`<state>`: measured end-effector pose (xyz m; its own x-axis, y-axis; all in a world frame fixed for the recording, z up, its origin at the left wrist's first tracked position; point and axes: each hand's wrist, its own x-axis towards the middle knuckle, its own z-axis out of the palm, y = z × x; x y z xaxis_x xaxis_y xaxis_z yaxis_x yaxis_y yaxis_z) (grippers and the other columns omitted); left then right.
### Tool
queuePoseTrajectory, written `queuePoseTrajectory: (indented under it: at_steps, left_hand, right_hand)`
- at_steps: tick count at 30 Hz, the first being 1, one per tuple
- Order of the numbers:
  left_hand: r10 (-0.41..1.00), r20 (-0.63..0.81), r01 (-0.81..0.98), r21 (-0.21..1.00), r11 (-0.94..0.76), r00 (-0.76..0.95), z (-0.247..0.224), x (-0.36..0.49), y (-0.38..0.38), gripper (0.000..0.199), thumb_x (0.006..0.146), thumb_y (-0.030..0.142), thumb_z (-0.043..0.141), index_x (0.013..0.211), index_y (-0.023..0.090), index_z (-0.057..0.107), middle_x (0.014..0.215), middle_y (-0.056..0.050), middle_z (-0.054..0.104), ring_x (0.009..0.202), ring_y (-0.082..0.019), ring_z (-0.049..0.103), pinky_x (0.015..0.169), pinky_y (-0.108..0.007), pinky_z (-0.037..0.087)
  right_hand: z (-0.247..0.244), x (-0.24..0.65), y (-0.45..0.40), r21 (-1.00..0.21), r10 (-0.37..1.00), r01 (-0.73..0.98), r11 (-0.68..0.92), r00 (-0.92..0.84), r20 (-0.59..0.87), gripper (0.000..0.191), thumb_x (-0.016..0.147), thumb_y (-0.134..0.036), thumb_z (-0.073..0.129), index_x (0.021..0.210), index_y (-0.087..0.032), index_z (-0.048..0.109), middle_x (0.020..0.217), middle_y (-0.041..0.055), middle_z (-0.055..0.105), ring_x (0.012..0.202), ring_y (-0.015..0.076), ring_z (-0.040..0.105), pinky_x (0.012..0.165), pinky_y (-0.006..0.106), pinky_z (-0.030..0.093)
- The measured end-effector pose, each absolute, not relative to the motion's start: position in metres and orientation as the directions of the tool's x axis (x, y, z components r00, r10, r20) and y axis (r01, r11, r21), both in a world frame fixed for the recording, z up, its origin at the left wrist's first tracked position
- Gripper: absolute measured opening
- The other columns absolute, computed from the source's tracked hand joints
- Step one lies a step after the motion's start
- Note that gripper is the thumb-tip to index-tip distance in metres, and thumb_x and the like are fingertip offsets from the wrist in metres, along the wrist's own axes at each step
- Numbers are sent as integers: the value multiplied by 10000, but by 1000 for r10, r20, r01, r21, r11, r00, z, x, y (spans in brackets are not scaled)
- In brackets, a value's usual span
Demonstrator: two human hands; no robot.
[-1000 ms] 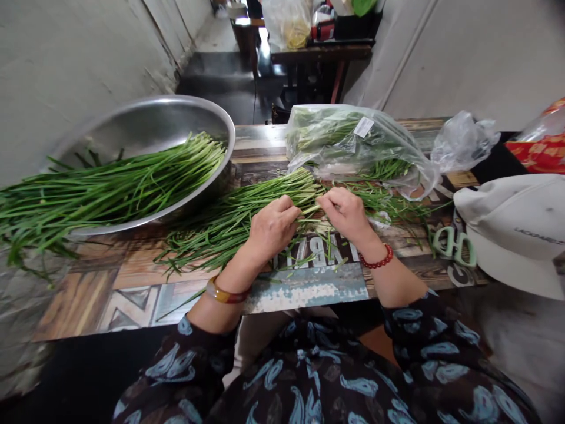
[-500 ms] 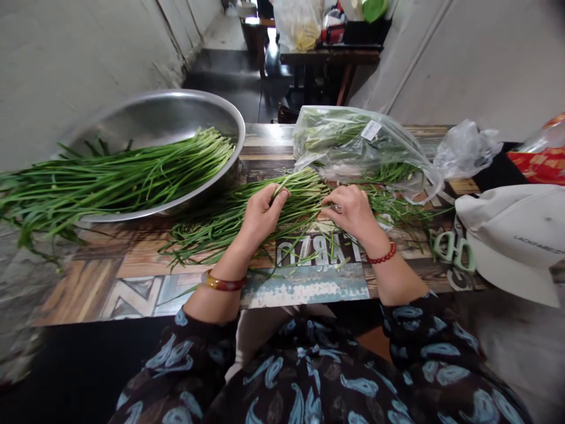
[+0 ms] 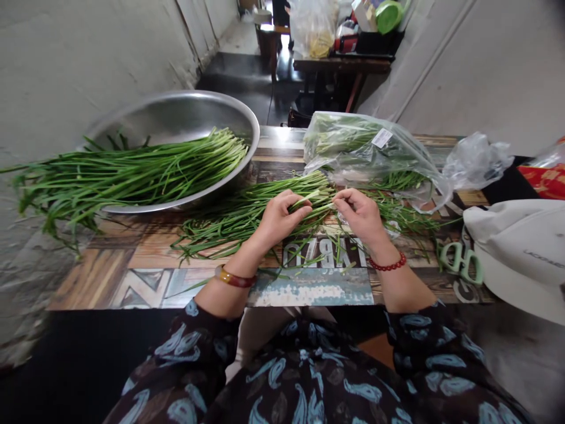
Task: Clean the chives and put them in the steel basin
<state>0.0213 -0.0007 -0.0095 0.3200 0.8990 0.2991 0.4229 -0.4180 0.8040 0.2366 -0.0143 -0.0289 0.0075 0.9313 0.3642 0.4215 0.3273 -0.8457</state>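
My left hand [image 3: 281, 219] is closed around a few garlic chive stalks [image 3: 314, 196], their pale ends pointing right. The fingertips of my right hand [image 3: 362, 217] pinch the end of a stalk just to the right of it. Beneath both hands a loose pile of garlic chives [image 3: 233, 215] lies across the patterned table [image 3: 304, 288], green tips to the left. Short trimmings and thin bits are scattered below and to the right of the pile. A big bunch of garlic chives [image 3: 150, 174] rests in a steel basin [image 3: 255, 138], its leaves hanging over the left rim.
Behind my right hand lies a clear plastic bag [image 3: 348, 141] with more greens inside. Crumpled plastic [image 3: 477, 160], green-handled scissors [image 3: 462, 262] and a pale cap [image 3: 516, 235] are on the right. Walls stand on both sides; a dark table with bags [image 3: 339, 63] is farther back.
My hands have come closer together; the left moved right with its stalks, and the right now pinches at a stalk end. The view has shifted slightly left.
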Motion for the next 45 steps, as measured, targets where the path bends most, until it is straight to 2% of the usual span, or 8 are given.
queuePoseTrajectory:
  at_steps: [5,11,16,21,28,33,39,45]
  left_hand:
    - [885,248,419,808,-414,395,-12,27,-2,103,799,253,729,805,151,734,736,-8,590,748,-148,563,707,-270,402]
    - [875,219,357,849,-389,432,-7,24,-2,318,877,268,604,584,153,560,653,18,491,659,-113,469,694,-266,371]
    - [892,182,340,878,-337,415,-3,22,-1,309,857,279,600,581,160,526,649,23,480,663,-114,452,712,-270,372]
    - [896,180,326,887,-326,405,-2,23,-2,274,836,306,610,609,159,572,664,16,494,679,-123,464,717,-277,373]
    - [893,134,323,901,-291,429,-2,24,-2,286,820,309,629,591,156,552,653,17,499,657,-114,461,684,-266,372]
    - [873,118,327,897,-298,474,-3,25,-2,304,827,326,632,593,154,545,643,22,494,649,-109,455,670,-261,365]
    - [874,103,312,909,-276,474,-2,26,-1,310,820,342,638,595,152,538,637,26,481,646,-106,437,656,-259,349]
    - [879,47,251,950,-187,475,-5,23,-2,291,808,386,644,656,144,591,672,21,500,669,-108,443,667,-258,347]
  right_hand:
    - [-29,229,-17,-918,961,299,261,10,277,189,840,-388,674,815,-200,686,685,-27,625,601,105,524,603,242,423]
    - [-34,239,-11,-932,926,239,271,201,320,294,842,-503,671,855,-210,682,717,-20,627,636,119,536,612,247,434]
    - [-30,255,-9,-816,900,518,258,177,397,421,941,-484,524,632,-212,614,580,-8,562,606,147,535,684,302,464]
    - [-25,254,-11,-632,854,675,381,4,520,133,833,-303,651,916,-228,723,1128,86,695,1080,246,622,976,416,470]
    - [-28,231,-15,-927,963,260,270,-86,256,280,788,-361,716,1026,-215,699,825,8,707,705,145,626,698,291,524]
    - [-28,223,-17,-933,973,278,228,-33,228,176,773,-369,728,830,-204,710,672,-24,642,580,109,525,577,244,440]
    - [-32,222,-17,-947,970,224,231,19,242,257,871,-439,625,858,-199,713,767,4,688,716,142,604,676,263,479]
    - [-38,233,-10,-936,940,280,214,201,275,338,924,-493,540,809,-202,668,674,-17,616,617,120,544,596,244,423]
